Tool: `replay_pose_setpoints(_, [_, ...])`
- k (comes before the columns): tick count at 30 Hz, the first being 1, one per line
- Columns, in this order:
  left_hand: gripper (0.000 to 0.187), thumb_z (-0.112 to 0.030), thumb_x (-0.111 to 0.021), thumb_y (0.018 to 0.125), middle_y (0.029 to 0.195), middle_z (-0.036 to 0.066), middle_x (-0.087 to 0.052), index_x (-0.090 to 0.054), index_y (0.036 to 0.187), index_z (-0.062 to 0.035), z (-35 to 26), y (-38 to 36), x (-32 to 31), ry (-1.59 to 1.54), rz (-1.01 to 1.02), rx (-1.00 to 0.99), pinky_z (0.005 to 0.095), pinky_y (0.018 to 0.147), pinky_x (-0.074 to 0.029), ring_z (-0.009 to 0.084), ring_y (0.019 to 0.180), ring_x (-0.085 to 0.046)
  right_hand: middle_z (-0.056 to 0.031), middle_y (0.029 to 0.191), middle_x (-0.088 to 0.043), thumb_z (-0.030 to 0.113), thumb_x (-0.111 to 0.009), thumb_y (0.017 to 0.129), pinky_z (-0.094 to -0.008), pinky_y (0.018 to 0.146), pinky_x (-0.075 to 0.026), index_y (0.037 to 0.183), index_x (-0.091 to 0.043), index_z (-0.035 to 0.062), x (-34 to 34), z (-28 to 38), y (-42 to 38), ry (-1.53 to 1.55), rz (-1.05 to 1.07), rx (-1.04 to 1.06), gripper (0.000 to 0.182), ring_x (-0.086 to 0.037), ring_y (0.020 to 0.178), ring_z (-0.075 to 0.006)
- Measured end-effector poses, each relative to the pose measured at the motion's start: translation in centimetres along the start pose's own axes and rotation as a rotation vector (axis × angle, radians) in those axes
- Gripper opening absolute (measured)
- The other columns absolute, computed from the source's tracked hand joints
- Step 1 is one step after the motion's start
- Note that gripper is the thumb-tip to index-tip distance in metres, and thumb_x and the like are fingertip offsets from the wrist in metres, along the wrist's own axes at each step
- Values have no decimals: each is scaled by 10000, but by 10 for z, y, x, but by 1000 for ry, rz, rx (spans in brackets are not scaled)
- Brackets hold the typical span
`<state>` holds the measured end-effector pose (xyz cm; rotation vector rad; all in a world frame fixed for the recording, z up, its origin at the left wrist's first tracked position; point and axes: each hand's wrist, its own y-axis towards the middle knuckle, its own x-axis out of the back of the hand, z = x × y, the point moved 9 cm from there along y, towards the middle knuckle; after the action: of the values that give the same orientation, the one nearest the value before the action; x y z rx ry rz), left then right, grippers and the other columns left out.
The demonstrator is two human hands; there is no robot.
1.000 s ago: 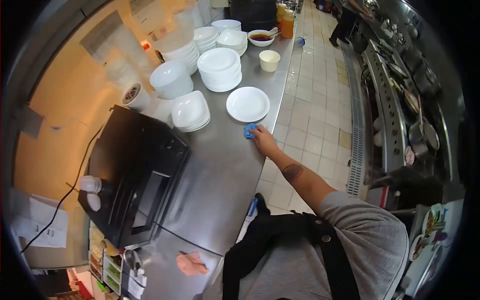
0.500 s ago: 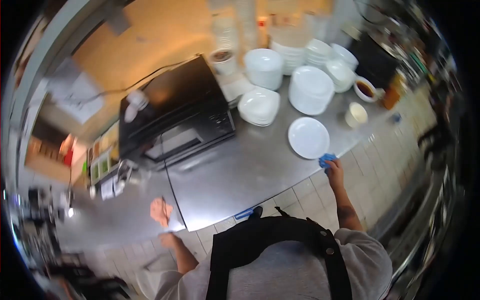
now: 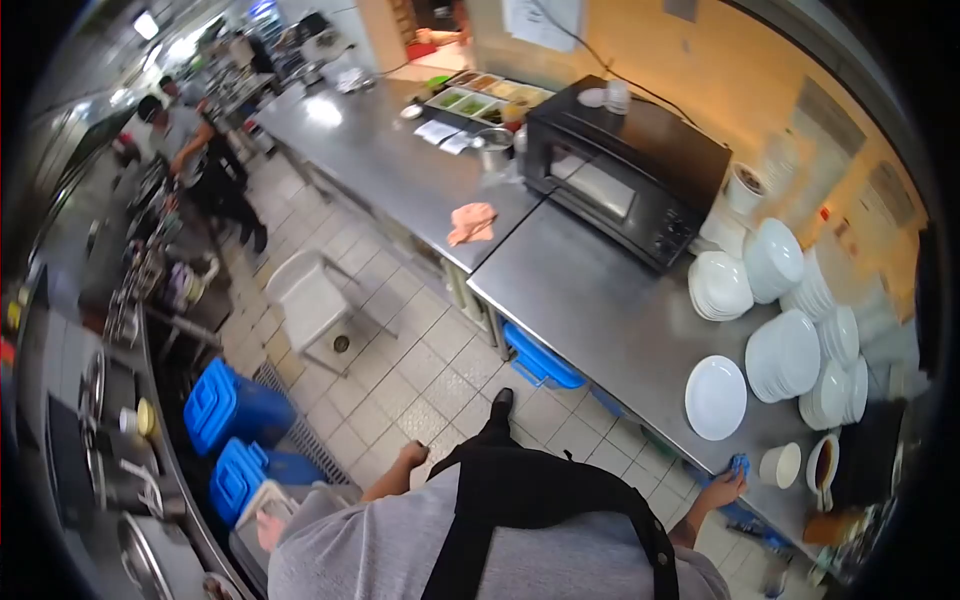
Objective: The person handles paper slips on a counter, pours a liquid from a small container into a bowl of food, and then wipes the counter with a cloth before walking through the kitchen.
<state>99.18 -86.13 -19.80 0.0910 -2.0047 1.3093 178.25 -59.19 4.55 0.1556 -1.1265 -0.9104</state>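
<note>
At the counter's front edge on the right, my right hand [image 3: 722, 489] is closed around a crumpled blue cloth [image 3: 739, 465], just below a single white plate [image 3: 715, 397]. A white cup [image 3: 780, 465] stands to the right of the cloth. My left hand [image 3: 412, 454] hangs over the floor near my body, with its fingers curled; whether anything is in it is too small to tell. A pink cloth [image 3: 472, 223] lies on the steel counter [image 3: 610, 320], away from both hands.
A black oven [image 3: 625, 175] stands on the counter, with stacked white plates [image 3: 782, 355] to its right. Food trays [image 3: 485, 103] sit farther left. A white chair [image 3: 312, 300] and blue bins [image 3: 232, 405] stand on the floor. Two people [image 3: 190, 145] are at the far left.
The view has swung left, bringing in the chair, bins and people. My right hand still holds the blue cloth near the plate. My left hand is now over the floor, farther from the pink cloth.
</note>
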Motion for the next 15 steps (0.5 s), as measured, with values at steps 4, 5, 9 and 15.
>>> replay_pose_setpoints(4, [413,-275,-548,790,1006,286,-631,-628,993,76,57,-46,28,21,-191,119,412,812,-511,362,935,-647,-185,1009,-540,104,-555,851,-443,774,-459,1123,-627,103,-2,10,-3,-38,-5,-76,282,-559,877,-381])
replay_pose_setpoints(5, [406,-271,-544,790,956,281,-641,-630,975,81,74,-48,15,-243,-98,250,406,779,-520,354,871,-665,-186,1007,-542,117,-557,853,-444,770,-459,1123,-630,107,4,13,-6,-59,-10,-101,280,-563,868,-385])
replay_pose_setpoints(9, [389,-298,-536,794,884,273,-654,-663,805,70,79,-13,-22,-338,-16,122,412,708,-519,334,761,-685,-185,1023,-598,117,-596,837,-433,815,-464,1099,-639,73,-17,63,-39,-25,237,30,270,-585,926,-380])
replay_pose_setpoints(15, [404,-379,-606,749,919,246,-661,-700,857,-2,103,85,-34,-40,-2,-78,426,755,-497,353,918,-641,-168,945,-607,6,-624,775,-385,846,-436,1012,-652,54,-32,318,-164,456,654,301,243,-574,924,-354])
